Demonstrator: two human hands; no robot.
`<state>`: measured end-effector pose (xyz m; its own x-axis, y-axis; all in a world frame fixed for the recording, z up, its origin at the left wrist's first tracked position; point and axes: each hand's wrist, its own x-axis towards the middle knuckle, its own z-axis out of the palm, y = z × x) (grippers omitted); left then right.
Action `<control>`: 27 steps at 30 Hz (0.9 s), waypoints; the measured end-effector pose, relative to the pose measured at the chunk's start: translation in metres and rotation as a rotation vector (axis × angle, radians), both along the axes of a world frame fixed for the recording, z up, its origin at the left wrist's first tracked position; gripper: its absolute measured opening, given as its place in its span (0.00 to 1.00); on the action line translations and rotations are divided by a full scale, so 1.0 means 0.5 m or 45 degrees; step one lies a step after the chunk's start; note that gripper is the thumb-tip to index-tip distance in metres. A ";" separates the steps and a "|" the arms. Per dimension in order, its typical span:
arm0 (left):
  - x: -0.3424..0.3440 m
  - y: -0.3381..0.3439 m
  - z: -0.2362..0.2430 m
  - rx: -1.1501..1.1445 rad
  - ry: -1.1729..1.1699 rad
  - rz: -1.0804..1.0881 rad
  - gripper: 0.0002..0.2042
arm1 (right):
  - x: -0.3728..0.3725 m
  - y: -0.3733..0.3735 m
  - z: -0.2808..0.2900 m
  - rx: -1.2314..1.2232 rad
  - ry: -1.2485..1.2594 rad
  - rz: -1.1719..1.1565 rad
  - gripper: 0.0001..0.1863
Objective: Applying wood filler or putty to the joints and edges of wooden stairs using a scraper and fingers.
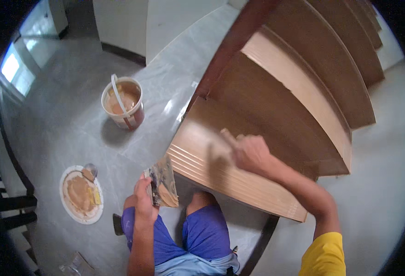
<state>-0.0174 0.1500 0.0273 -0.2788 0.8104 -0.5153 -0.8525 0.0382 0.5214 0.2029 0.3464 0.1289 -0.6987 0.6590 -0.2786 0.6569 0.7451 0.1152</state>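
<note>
My left hand [143,195] grips a putty-smeared board [162,181], tilted beside the lowest stair, with a lump of brown putty on its lower part. My right hand [252,155] is closed around a putty knife [228,137], held over the lowest tread; motion blurs its blade, so whether it touches the surface is unclear. That tread [257,191] is light brown and shiny, with grooves running along its front edge.
Curved brown stairs [322,60] climb to the upper right. On the grey floor at left stand a white-handled bucket [135,115] of brown putty and a white round lid [96,216] carrying putty and a yellow piece. A clear plastic piece [77,265] lies at the lower left.
</note>
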 end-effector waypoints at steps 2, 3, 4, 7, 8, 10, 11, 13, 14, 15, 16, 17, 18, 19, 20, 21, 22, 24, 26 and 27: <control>0.038 0.008 0.014 -0.010 0.015 -0.100 0.16 | 0.033 -0.084 0.061 -0.375 0.435 0.097 0.35; 0.066 0.011 0.005 -0.045 0.054 -0.106 0.15 | 0.049 -0.126 0.084 -0.632 0.515 0.076 0.36; 0.095 0.013 0.020 -0.062 0.089 -0.181 0.15 | 0.063 -0.165 0.100 -0.826 0.554 0.025 0.36; 0.150 -0.037 0.099 -0.040 0.002 -0.403 0.12 | 0.118 -0.280 0.068 -0.821 0.974 0.267 0.40; 0.147 -0.073 0.089 -0.105 0.019 -0.369 0.10 | 0.128 -0.312 0.064 -0.769 1.044 0.157 0.40; 0.137 -0.114 0.071 -0.170 0.087 -0.431 0.10 | 0.151 -0.362 0.039 -0.629 1.002 0.283 0.40; 0.135 -0.126 0.073 -0.197 0.162 -0.500 0.10 | 0.167 -0.388 0.023 -0.549 1.043 0.245 0.39; 0.182 -0.128 0.102 -0.330 0.248 -0.290 0.11 | 0.200 -0.441 0.005 -0.487 1.093 0.163 0.39; 0.186 -0.133 0.108 -0.319 0.276 -0.326 0.11 | 0.221 -0.461 -0.002 -0.467 1.095 0.130 0.39; 0.176 -0.148 0.105 -0.261 0.278 -0.477 0.10 | 0.248 -0.478 -0.007 -0.443 1.117 0.108 0.39; 0.163 -0.160 0.099 -0.206 0.277 -0.622 0.09 | 0.272 -0.493 -0.014 -0.412 1.112 0.091 0.40; 0.141 -0.171 0.085 -0.188 0.302 -0.705 0.10 | 0.279 -0.517 -0.018 -0.389 1.119 0.066 0.40; 0.147 -0.189 0.101 -0.215 0.334 -0.729 0.10 | 0.275 -0.541 -0.009 -0.396 1.160 0.041 0.40; 0.162 -0.204 0.111 -0.233 0.394 -0.671 0.10 | 0.274 -0.556 -0.002 -0.439 1.301 0.060 0.40; 0.187 -0.218 0.129 -0.243 0.452 -0.615 0.11 | 0.270 -0.572 0.008 -0.473 1.438 0.080 0.41; 0.211 -0.228 0.139 -0.262 0.411 -0.569 0.10 | 0.263 -0.581 0.008 -0.517 1.391 0.069 0.40; 0.207 -0.237 0.141 -0.266 0.433 -0.592 0.10 | 0.253 -0.591 0.005 -0.507 1.416 0.050 0.40; 0.213 -0.247 0.151 -0.306 0.395 -0.613 0.09 | 0.241 -0.609 -0.003 -0.457 1.317 0.058 0.39; 0.196 -0.261 0.160 -0.249 0.449 -0.801 0.09 | 0.247 -0.622 -0.019 -0.407 1.294 0.063 0.38; 0.174 -0.267 0.146 -0.224 0.320 -0.702 0.11 | 0.252 -0.627 -0.029 -0.371 1.257 0.088 0.37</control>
